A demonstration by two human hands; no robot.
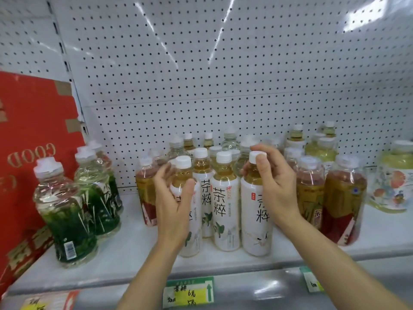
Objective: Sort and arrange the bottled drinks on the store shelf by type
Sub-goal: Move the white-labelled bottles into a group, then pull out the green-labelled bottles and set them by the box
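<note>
Up front on the white store shelf (pixel 125 249), both hands work a cluster of white-labelled tea bottles with white caps. The left hand (pixel 173 204) wraps its grip around the body of the front-left tea bottle (pixel 186 175), thumb at the front and fingers behind, while the right hand (pixel 276 182) curls its grip around the neck of the front-right tea bottle (pixel 256 224), just under the cap. Green-labelled bottles (pixel 67 220) stand well apart at left, red-and-gold-labelled ones (pixel 342 198) just beside at right.

Hands (pixel 176 198) gripping white tea bottles (pixel 225 211), shelf (pixel 134 249)
</note>
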